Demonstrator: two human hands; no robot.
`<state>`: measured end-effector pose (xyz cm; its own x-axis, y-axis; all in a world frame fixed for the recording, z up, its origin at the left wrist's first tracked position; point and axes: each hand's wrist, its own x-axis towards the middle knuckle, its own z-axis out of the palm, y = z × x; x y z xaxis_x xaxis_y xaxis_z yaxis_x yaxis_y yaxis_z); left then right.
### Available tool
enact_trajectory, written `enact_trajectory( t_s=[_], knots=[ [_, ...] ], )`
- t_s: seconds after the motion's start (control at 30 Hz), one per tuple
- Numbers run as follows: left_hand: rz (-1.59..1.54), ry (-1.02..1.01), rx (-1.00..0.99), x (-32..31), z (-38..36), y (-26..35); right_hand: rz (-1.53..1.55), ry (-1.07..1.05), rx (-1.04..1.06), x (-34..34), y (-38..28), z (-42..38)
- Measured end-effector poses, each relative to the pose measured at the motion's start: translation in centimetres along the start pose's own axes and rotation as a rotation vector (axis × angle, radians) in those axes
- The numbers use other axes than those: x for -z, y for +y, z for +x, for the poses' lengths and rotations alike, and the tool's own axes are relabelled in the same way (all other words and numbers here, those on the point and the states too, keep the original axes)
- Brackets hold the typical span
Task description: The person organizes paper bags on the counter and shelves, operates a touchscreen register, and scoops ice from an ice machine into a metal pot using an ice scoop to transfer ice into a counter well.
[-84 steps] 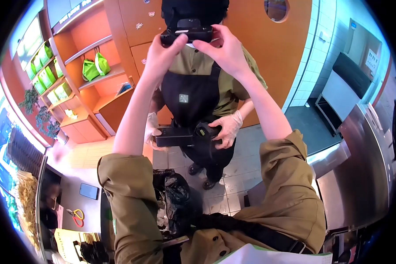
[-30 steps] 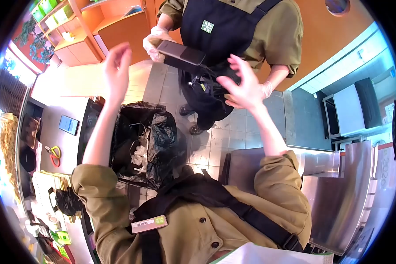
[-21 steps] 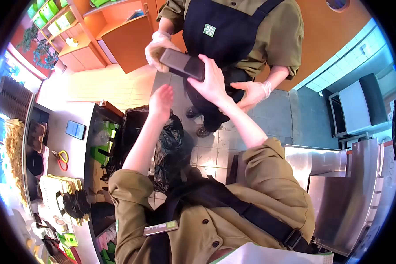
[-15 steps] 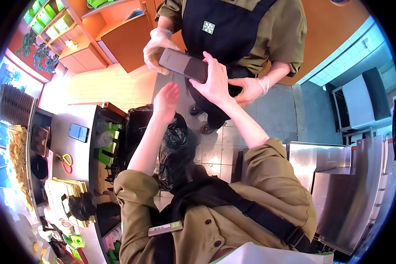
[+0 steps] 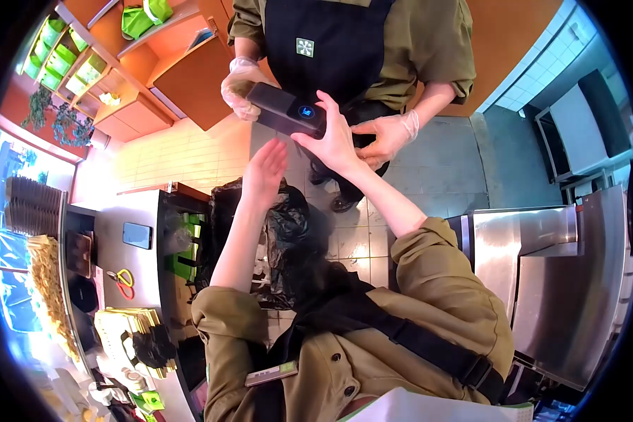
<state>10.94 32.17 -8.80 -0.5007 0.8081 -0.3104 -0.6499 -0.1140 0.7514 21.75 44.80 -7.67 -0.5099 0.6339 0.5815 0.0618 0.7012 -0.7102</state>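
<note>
My right hand (image 5: pixel 334 141) grips the right end of a dark, block-shaped handheld device (image 5: pixel 278 107), thumb below and fingers above. A round blue display glows on its top face near my fingers. At the device's left end is the co-worker's gloved hand (image 5: pixel 240 91), seemingly touching it. My left hand (image 5: pixel 266 169) hangs open just below the device, palm partly up, with nothing in it. The co-worker's other gloved hand (image 5: pixel 387 137) is close beside my right wrist; a dark thing shows by its fingers, too hidden to name.
A co-worker in a dark apron (image 5: pixel 323 49) stands facing me. Left is a counter (image 5: pixel 144 264) with a phone (image 5: pixel 137 235), scissors (image 5: pixel 124 283) and paper bags (image 5: pixel 123 334). Below my left arm is a black plastic bag (image 5: pixel 288 232). Steel equipment (image 5: pixel 563 295) stands right.
The device has turned in my right hand's grip, and its blue display is now lit and visible. My view has shifted slightly; my left hand stays open.
</note>
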Motion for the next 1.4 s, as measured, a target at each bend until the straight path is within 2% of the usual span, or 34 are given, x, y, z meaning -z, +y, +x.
enact_trajectory(
  t_s=[0.6, 0.7, 0.87, 0.97, 1.0, 1.1, 1.17, 1.3, 1.4],
  knots=[
    [-0.04, 0.064, 0.069, 1.2, -1.6, -0.6, -0.042, 0.013, 0.056, 0.5, -0.5, -0.2],
    [-0.095, 0.103, 0.097, 3.7, -3.7, -1.1, -0.061, 0.012, 0.073, 0.1, -0.5, -0.2],
    [-0.261, 0.224, 0.118, 11.2, -10.2, -3.7, -0.145, -0.051, 0.036, -0.2, 0.0, -0.8],
    [-0.44, 0.374, 0.106, 15.8, -15.9, -6.4, -0.316, 0.123, 0.186, 0.1, -0.5, -1.6],
    [-0.479, 0.379, 0.105, 17.5, -17.8, -7.7, -0.197, 0.182, 0.197, 0.0, -0.2, -2.3],
    [-0.506, 0.601, 0.106, 19.5, -22.6, -10.5, -0.042, 0.097, 0.284, -0.1, -0.6, -6.5],
    [-0.568, 0.727, 0.095, 20.9, -24.8, -12.7, 0.061, -0.124, 0.281, -0.8, -2.0, -10.0],
    [-0.609, 0.795, 0.099, 20.1, -26.6, -15.6, 0.301, -0.457, 0.226, -3.4, -3.7, -15.5],
    [-0.586, 0.782, 0.14, 18.8, -27.0, -17.2, 0.343, -0.559, 0.268, -4.4, -4.9, -17.7]
  ],
)
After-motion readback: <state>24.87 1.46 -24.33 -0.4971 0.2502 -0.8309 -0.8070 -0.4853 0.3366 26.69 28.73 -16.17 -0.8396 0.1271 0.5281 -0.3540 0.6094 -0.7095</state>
